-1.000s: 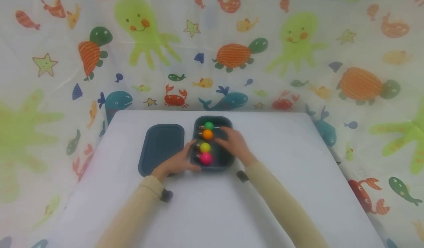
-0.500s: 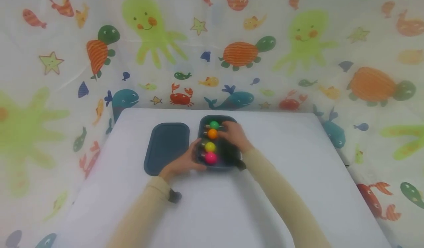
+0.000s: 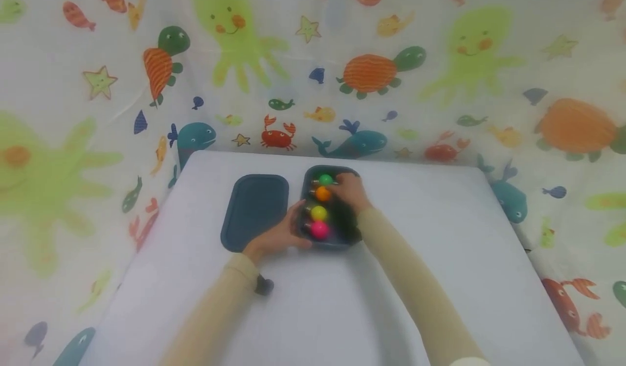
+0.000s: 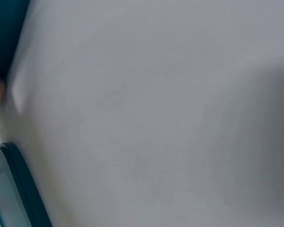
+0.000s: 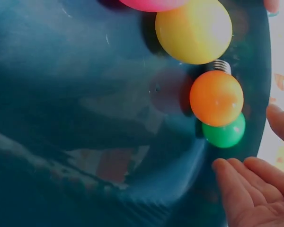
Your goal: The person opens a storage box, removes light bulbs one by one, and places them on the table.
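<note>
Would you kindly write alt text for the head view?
A person's right hand is over a dark tray of green, orange, yellow and pink bulbs; the left hand is at its edge. A flat dark panel lies beside it.

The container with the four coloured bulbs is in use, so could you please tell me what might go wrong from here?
The green bulb and orange bulb lie close together beside the right hand, so reaching for one might knock the other. The yellow bulb and pink bulb have round heads too and could roll if the left hand, at the near left corner of the container, jolts it.
</note>
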`<state>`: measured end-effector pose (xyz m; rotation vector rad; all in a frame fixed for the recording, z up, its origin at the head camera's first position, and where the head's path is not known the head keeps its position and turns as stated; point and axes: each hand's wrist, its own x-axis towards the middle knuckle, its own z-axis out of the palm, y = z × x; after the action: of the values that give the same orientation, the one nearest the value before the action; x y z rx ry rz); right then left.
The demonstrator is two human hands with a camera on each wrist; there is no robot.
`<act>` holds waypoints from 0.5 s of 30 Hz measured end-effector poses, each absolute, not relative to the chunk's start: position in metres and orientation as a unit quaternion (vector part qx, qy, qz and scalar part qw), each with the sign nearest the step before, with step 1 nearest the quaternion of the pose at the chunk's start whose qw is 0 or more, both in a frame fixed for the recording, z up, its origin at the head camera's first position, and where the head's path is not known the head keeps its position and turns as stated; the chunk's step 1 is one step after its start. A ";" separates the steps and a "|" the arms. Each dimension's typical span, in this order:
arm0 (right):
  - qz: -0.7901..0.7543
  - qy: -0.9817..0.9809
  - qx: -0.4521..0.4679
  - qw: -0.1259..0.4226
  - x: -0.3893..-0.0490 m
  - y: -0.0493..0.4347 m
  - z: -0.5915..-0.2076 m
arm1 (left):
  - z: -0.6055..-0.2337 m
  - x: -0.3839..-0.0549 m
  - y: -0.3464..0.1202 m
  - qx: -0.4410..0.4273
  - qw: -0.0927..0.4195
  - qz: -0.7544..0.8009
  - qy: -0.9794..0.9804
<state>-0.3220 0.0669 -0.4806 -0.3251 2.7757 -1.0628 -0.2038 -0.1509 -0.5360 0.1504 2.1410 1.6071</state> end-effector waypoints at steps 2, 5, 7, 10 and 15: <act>-0.354 0.927 -0.103 0.073 -0.323 0.064 -0.481 | -0.537 -0.204 -0.151 0.054 0.228 0.583 0.778; -0.346 0.931 -0.098 0.062 -0.325 0.060 -0.483 | -0.537 -0.204 -0.152 0.053 0.228 0.574 0.785; -0.336 0.936 -0.097 0.052 -0.327 0.058 -0.485 | -0.536 -0.203 -0.152 0.052 0.228 0.571 0.787; -0.334 0.937 -0.088 0.045 -0.329 0.055 -0.486 | -0.536 -0.202 -0.152 0.052 0.230 0.569 0.788; -0.369 0.925 -0.067 0.052 -0.330 0.050 -0.488 | -0.535 -0.203 -0.153 0.058 0.227 0.576 0.783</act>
<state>-0.3295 0.0499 -0.4883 -0.2049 2.8152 -1.1228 -0.2026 -0.1527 -0.5355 0.1592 2.1583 1.5860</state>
